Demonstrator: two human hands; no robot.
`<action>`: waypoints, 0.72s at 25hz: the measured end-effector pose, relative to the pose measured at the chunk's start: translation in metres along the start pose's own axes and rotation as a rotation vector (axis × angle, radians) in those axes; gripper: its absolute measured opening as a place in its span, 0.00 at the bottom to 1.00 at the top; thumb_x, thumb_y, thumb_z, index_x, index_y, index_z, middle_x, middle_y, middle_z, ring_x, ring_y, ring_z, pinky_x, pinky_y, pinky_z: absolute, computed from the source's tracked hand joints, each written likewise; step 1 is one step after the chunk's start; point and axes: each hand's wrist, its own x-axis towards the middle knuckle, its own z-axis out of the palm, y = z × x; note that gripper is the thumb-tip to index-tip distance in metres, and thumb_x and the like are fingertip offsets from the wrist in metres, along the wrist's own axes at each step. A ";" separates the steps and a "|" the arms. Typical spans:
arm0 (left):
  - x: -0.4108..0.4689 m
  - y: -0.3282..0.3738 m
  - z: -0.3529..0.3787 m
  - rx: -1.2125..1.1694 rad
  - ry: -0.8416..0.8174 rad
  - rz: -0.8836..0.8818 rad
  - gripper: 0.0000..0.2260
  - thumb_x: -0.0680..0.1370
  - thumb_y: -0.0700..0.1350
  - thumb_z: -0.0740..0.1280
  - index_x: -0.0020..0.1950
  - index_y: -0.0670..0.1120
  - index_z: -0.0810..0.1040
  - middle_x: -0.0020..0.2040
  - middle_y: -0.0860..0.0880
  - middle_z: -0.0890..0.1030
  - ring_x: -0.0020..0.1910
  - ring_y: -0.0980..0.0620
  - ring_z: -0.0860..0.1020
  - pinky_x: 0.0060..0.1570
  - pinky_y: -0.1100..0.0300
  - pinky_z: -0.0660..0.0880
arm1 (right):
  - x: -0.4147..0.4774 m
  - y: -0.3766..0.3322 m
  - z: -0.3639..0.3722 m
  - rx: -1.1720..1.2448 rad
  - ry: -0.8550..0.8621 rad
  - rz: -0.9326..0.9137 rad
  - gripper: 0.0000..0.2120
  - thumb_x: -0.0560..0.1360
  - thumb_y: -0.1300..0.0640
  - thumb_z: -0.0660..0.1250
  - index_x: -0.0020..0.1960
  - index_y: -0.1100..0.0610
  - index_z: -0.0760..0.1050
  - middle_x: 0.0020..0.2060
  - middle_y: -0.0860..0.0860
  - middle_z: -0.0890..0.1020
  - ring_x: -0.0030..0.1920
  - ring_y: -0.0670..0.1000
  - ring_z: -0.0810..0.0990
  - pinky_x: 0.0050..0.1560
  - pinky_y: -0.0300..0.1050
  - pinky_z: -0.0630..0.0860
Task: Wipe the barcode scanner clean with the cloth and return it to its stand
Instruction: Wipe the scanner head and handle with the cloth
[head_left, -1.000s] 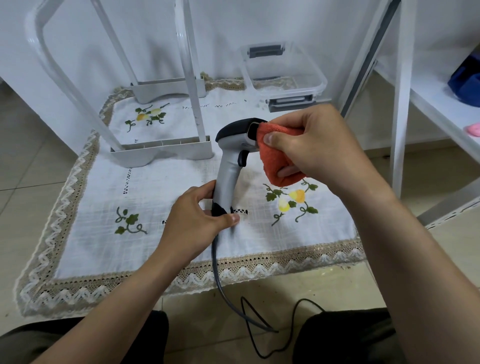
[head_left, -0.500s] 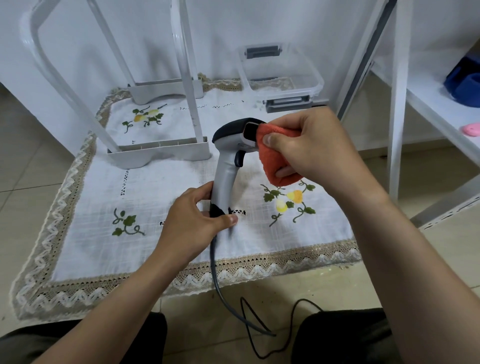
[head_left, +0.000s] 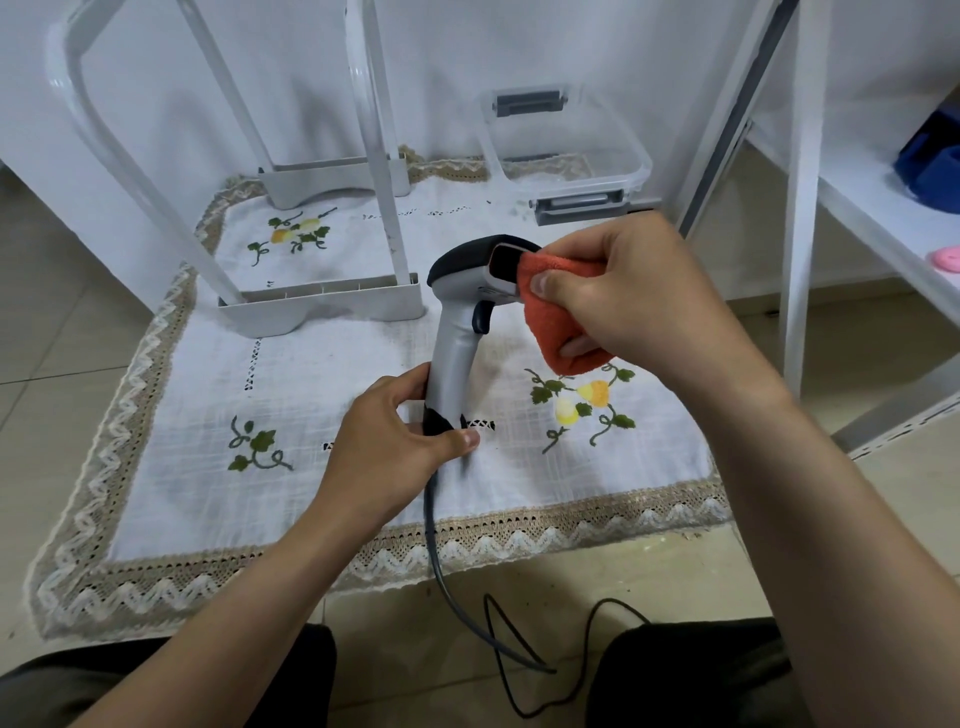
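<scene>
Head view, the only one. Your left hand (head_left: 387, 441) grips the low end of the handle of the grey-and-black pistol-shaped barcode scanner (head_left: 456, 353), fingers and thumb curled round it. It holds the scanner upright just above the white embroidered tablecloth with the lace border (head_left: 322, 395). Your right hand (head_left: 639, 301) pinches the folded orange terry cloth (head_left: 553, 322) and presses it on the scanner's front window. So the step in hand looks like wiping, and the return is not yet done.

Risks:
- **Low grip:** your left hand sits low, so a hard push at the head could lever the scanner over or twist it out of your fingers.
- **Trigger:** the dark trigger sits just beside the cloth, so a downward stroke could snag or press it.
- **Cable:** the thin dark cable (head_left: 429, 525) drops off the table edge and loops on the floor between your knees. A lift toward the stand could catch it and jerk the scanner.
- **Stand:** I cannot tell which item is the stand. A white plastic frame with flat feet (head_left: 322, 306) stands just behind the scanner, with a clear plastic box with grey latches (head_left: 623, 156) farther back. A careless swing could knock the frame.
- **Coverage:** the cloth covers only the window side, so the handle and top may go unwiped.
</scene>
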 end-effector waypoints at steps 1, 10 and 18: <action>0.000 0.000 0.000 -0.004 0.001 0.001 0.32 0.68 0.43 0.82 0.68 0.59 0.75 0.61 0.57 0.80 0.46 0.55 0.86 0.52 0.51 0.83 | 0.000 0.000 0.000 -0.005 -0.015 0.004 0.10 0.80 0.57 0.73 0.44 0.43 0.86 0.40 0.49 0.88 0.27 0.53 0.87 0.35 0.50 0.87; 0.000 -0.001 0.000 -0.002 0.004 0.017 0.31 0.68 0.43 0.82 0.62 0.65 0.72 0.62 0.55 0.80 0.46 0.54 0.87 0.53 0.49 0.83 | 0.000 0.001 0.000 0.027 -0.004 0.011 0.12 0.81 0.58 0.73 0.43 0.43 0.84 0.40 0.50 0.88 0.28 0.54 0.87 0.38 0.56 0.88; 0.001 -0.003 0.000 0.002 0.004 0.013 0.30 0.68 0.44 0.82 0.62 0.65 0.73 0.61 0.55 0.81 0.46 0.53 0.87 0.53 0.48 0.83 | 0.001 0.001 -0.002 0.023 -0.017 0.025 0.11 0.81 0.57 0.72 0.45 0.42 0.85 0.40 0.48 0.87 0.28 0.54 0.88 0.40 0.55 0.89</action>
